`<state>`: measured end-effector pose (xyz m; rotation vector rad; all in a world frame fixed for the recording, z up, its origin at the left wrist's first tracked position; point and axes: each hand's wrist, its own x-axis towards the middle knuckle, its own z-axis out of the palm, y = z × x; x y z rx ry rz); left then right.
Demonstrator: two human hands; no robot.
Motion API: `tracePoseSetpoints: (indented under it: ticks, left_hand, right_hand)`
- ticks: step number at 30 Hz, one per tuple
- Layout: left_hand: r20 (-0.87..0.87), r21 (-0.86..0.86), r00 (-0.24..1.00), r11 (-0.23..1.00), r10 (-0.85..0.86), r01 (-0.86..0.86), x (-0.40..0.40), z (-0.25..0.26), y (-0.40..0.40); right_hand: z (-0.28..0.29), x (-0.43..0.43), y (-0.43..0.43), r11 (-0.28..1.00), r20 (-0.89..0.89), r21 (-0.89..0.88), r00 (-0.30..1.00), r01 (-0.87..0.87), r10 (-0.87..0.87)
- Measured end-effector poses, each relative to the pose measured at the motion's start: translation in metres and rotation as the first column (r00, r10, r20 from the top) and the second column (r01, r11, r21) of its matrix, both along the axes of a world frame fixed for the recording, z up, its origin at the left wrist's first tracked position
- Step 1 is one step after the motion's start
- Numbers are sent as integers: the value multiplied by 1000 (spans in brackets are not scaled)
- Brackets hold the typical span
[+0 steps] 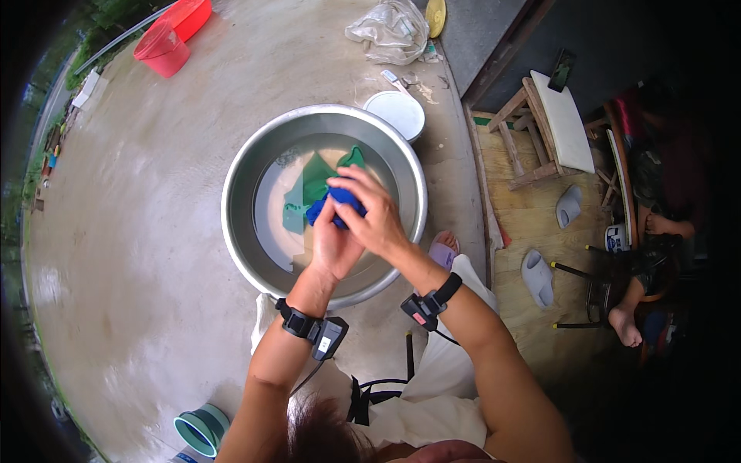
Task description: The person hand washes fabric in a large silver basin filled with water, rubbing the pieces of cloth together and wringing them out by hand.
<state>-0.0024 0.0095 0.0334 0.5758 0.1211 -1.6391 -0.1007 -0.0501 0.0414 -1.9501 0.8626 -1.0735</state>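
A large round metal basin with water in it stands on the concrete before me. Above the water, my left hand and my right hand press together around a bunched blue cloth. The right hand lies over the cloth with its fingers bent, and the left supports it from below. Just beyond them, a green cloth is spread in the water, one end of it rising near my right fingertips. Part of the blue cloth is hidden by my fingers and palms.
A lidded white bucket and a brush are beside the basin. Red tubs stand far left, a green bucket near left. Right, past the doorway edge, are a wooden stool, grey slippers and a seated person's bare feet.
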Motion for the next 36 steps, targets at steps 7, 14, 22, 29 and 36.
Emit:
tracePoseSetpoints:
  ticks: [7,14,22,29,36]
  left_hand:
    - [-2,-41,1000,999,-17,17,-4,2,-5]
    - [-3,-25,999,999,33,-33,-8,-5,-1]
    - [-125,-90,991,994,49,-61,-5,-17,0]
    - [-95,-103,995,994,36,-46,-19,-1,3]
    - [-35,-51,983,982,178,-180,-9,-32,-6]
  right_hand:
    - [-2,-2,-1,1000,-28,23,1000,2,-1]
    - [0,6,-2,998,-66,50,997,-38,42]
    - [1,8,27,995,-52,13,993,-103,104]
    - [-23,-6,-16,996,-52,84,998,-35,39]
    - [9,10,30,990,-55,14,988,-142,142]
